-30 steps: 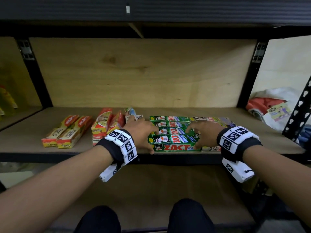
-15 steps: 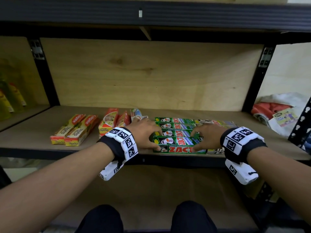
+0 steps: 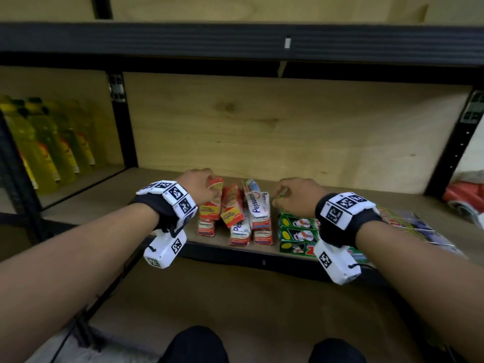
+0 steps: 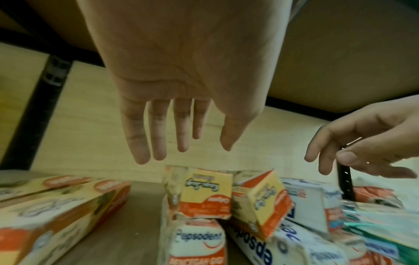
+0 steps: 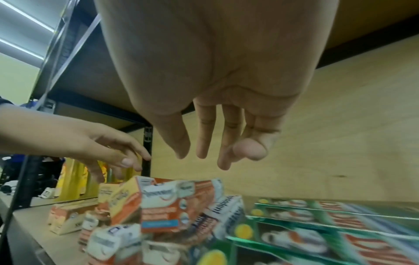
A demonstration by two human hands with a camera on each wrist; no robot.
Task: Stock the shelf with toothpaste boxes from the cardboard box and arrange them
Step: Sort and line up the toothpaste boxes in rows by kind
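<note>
A jumbled pile of red-and-white Pepsodent and orange-yellow toothpaste boxes (image 3: 237, 216) (image 4: 208, 195) (image 5: 163, 206) sits mid-shelf, some tilted on others. To its right lie flat green Zact boxes (image 3: 297, 233) (image 5: 317, 226) in a neat row. My left hand (image 3: 199, 183) (image 4: 188, 154) hovers just above the pile's left side with fingers straight and nothing in it. My right hand (image 3: 296, 196) (image 5: 204, 157) hangs over the pile's right edge with fingers loosely spread, holding nothing. Two more orange-yellow boxes (image 4: 56, 206) lie flat to the left. No cardboard box is in view.
Yellow bottles (image 3: 52, 148) fill the bay to the left, behind a black upright (image 3: 117, 121). The upper shelf beam (image 3: 235, 40) runs close overhead. Foil-wrapped boxes (image 3: 408, 224) lie right of the green row. A red-and-white object (image 3: 463, 195) sits beyond the right upright.
Both hands have left the green Zact boxes, lifted and moved left to hover over the jumbled pile. The head view has tilted up and shifted.
</note>
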